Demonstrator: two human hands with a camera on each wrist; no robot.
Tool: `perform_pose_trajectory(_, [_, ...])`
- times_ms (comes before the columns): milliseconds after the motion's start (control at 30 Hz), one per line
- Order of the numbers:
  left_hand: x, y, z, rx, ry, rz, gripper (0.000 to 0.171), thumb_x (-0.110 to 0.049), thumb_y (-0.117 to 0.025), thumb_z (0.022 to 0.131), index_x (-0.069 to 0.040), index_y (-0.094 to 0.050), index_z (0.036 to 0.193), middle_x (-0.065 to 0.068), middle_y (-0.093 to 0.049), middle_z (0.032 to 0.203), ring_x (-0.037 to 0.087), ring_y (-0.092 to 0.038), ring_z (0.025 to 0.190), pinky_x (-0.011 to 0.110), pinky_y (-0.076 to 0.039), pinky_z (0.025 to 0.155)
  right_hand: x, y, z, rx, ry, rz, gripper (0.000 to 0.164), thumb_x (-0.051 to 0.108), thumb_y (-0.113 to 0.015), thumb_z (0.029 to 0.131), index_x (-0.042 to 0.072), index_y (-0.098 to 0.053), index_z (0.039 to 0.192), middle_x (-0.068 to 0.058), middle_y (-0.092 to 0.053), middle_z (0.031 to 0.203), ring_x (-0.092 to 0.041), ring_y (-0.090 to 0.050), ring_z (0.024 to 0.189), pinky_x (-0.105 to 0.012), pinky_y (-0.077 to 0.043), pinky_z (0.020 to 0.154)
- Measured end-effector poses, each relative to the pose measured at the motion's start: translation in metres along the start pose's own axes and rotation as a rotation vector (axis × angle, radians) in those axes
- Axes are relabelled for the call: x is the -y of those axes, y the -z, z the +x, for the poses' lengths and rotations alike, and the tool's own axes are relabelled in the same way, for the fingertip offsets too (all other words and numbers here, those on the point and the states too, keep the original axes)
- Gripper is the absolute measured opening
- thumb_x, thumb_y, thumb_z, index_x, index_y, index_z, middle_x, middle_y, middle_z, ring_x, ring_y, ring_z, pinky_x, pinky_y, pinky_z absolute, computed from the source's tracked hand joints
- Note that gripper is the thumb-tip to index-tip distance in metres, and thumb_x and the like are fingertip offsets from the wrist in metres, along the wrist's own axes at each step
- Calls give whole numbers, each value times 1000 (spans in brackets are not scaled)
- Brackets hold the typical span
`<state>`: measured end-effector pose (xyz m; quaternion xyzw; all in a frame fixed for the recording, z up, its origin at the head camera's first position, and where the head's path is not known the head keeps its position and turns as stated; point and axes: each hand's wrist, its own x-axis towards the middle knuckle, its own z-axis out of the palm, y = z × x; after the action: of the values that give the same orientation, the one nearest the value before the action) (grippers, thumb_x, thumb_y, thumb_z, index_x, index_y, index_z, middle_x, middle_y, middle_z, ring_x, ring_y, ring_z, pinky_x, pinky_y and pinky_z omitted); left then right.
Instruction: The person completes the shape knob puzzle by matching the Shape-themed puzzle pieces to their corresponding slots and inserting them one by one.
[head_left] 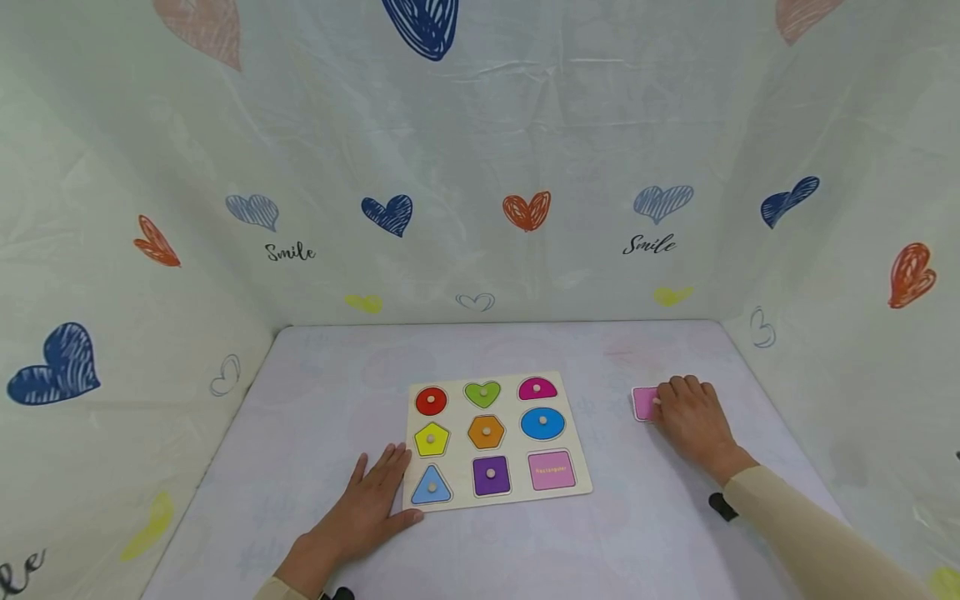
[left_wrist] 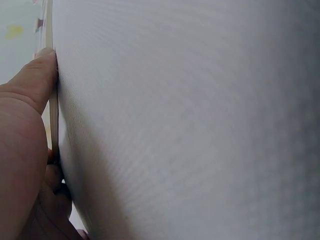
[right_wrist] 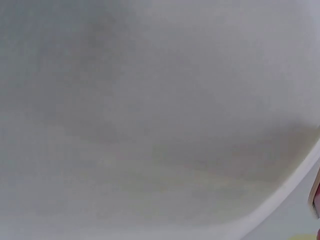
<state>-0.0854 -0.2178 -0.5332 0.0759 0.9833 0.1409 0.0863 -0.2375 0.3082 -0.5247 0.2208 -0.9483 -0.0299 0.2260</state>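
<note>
A pale wooden shape puzzle board (head_left: 461, 479) lies on the table. My left hand (head_left: 367, 504) rests at its lower left corner, fingers along the left side and thumb at the front edge. In the left wrist view the thumb (left_wrist: 37, 80) touches the board's thin edge (left_wrist: 54, 130). Off to the right, my right hand (head_left: 693, 425) has curled fingers over a pink rectangular puzzle piece (head_left: 643, 403) and grips it, covering its right part. Only a sliver of that piece (right_wrist: 316, 195) shows in the right wrist view. On the board, the pink rectangle recess (head_left: 551, 482) reads "Rectangular".
Several knobbed shapes sit in the board, among them a red circle (head_left: 431, 402), a blue oval (head_left: 543, 429) and a purple square (head_left: 491, 483). The white table (head_left: 330, 367) is bounded at the back and sides by a heart-printed sheet (head_left: 450, 267).
</note>
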Motion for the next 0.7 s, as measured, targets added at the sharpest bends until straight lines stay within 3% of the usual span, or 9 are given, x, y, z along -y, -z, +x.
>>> perform_pose_trajectory(333, [0, 0, 1, 13, 6, -3, 103, -62, -74, 89, -12, -30, 167, 6, -30, 174, 29, -20, 164, 61, -6, 132, 18, 2, 7, -33, 42, 7, 25, 13, -79, 87, -3, -61, 95, -12, -54, 82, -34, -51, 82, -44, -41, 70])
perform_pose_trajectory(700, [-1, 4, -2, 13, -6, -13, 102, -61, -74, 90, -10, -30, 167, 7, -30, 174, 29, -19, 164, 61, -6, 132, 53, 4, 11, -54, 80, 31, 23, 15, -80, 88, 1, -61, 90, -9, -52, 80, -31, -50, 80, -40, -40, 71])
